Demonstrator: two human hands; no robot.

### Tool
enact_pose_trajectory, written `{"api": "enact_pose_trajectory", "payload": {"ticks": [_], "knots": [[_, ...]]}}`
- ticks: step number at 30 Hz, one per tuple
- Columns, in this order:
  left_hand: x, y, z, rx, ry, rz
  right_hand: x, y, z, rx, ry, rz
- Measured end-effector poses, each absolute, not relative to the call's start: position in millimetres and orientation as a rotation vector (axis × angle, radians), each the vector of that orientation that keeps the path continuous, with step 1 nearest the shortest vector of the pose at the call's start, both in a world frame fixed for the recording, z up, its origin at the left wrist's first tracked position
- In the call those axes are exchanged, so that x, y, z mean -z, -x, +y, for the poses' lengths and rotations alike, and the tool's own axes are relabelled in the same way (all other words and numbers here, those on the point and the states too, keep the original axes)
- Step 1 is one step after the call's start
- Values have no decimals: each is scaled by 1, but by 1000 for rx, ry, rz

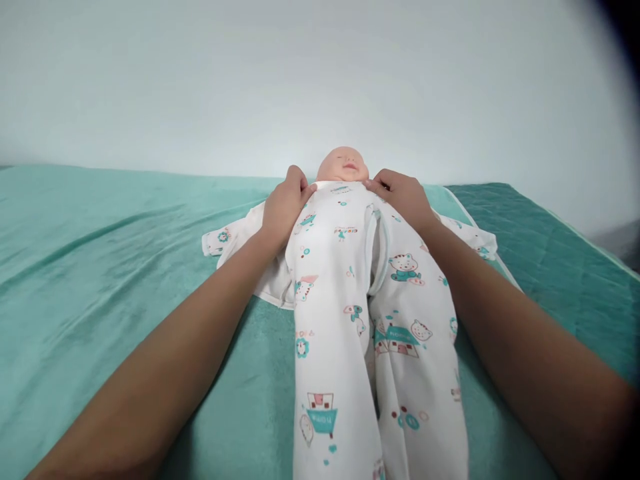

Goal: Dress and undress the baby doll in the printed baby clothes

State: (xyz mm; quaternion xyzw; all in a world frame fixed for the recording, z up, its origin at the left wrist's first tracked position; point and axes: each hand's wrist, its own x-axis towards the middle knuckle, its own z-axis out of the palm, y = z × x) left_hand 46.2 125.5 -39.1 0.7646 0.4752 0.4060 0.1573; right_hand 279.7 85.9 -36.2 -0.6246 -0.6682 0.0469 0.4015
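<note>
A baby doll [345, 165] lies on its back, its head showing above a pair of white printed baby pants [340, 280]. The pants are spread lengthwise over the doll, with an open split at the crotch and the legs running toward me. My left hand [287, 200] pinches the top edge of the pants at the left, beside the doll's chin. At the right, my right hand [400, 193] holds the opposite corner of that edge. Under the pants lies a matching baby shirt [273, 283], its sleeves stretched out to both sides. The doll's body is hidden beneath the cloth.
A light green sheet [110, 267] with several creases covers the surface. On the right is a darker green quilted cover [560, 280] with a pale edge. A plain pale wall [250, 80] rises behind the doll's head.
</note>
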Motion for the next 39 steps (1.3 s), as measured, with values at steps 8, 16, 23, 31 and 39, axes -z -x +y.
{"api": "enact_pose_trajectory", "payload": {"ticks": [8,16,23,31,39], "knots": [[33,-43,104,-1118,-2381,1065,40,-276,73,-201,1477,-1547],[44,-16,69,-941,-2759,1317,48,-271,7,-283,1337,-1442],[58,3,3,-858,-2729,1515,61,-234,-135,-250,1286,-1329],[62,9,-52,-861,-2522,1591,54,-182,-250,-313,1452,-1676],[55,5,-60,-738,-2627,1486,35,-143,-249,203,1812,-2004]]}}
